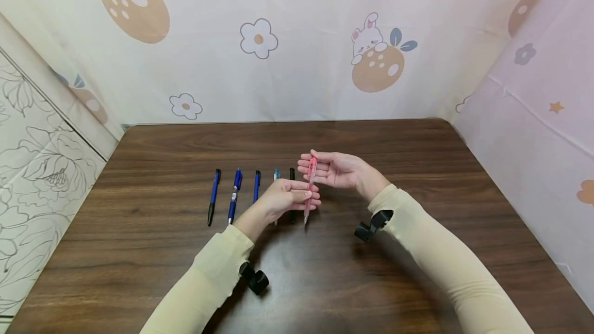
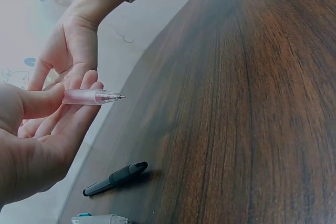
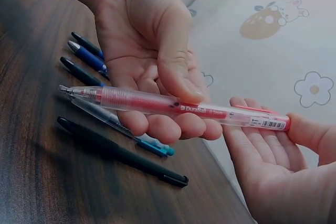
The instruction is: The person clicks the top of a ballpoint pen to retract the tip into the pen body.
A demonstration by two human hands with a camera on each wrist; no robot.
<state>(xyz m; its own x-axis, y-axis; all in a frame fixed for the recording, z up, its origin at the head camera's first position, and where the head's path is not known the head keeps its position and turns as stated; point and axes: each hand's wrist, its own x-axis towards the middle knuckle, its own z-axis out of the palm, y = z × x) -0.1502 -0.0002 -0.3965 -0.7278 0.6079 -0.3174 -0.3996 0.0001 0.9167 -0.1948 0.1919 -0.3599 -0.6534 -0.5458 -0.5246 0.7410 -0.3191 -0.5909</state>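
A clear-bodied red ballpoint pen [image 1: 312,170] is held off the table between both hands, its metal tip towards the person. The left hand [image 1: 290,196] pinches the barrel near its middle, thumb on top and fingers underneath. At the red push-button end, the right hand [image 1: 343,168] pinches the pen between thumb and fingers, palm turned up. Printing and a barcode label show on the barrel in the right wrist view. Just left of it lie a black pen [image 3: 123,153] and a clear pen with a teal clip [image 3: 156,145], partly hidden by the left hand in the head view.
Farther left on the brown wooden table [image 1: 139,251] are a blue pen with a black grip [image 1: 214,197], a second blue pen [image 1: 235,192] and a third blue one [image 1: 257,187], roughly side by side. A patterned curtain [image 1: 306,76] hangs behind the table.
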